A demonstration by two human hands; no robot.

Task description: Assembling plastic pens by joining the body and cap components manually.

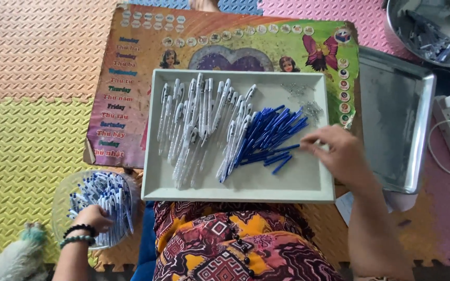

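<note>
On the white tray (308, 183) resting across my lap, I count two sorted groups: a fan of white pen barrels (194, 122) on the left half and a heap of blue refills (269, 138) toward the right, with a small scatter of metal springs (304, 100) in the far right corner. My right hand (339, 153) lies at the edge of the blue heap, fingers curled and pinching at the end of one refill, though I cannot tell whether it is truly gripped. My left hand (94, 217) is down in the clear bowl (62, 200) on the foam floor mat (22, 140), closed loosely over the white and blue pens (108, 195) piled there; whether it has one in its grasp I cannot make out. Judging by how things lie, a fair share of parts are laid out on the tray, yet the bowl is well filled, so I reckon much is left. The metal tray (397, 114) to the right holds nothing I can see, and the steel bowl (433, 31) beyond it carries grey pieces.
</note>
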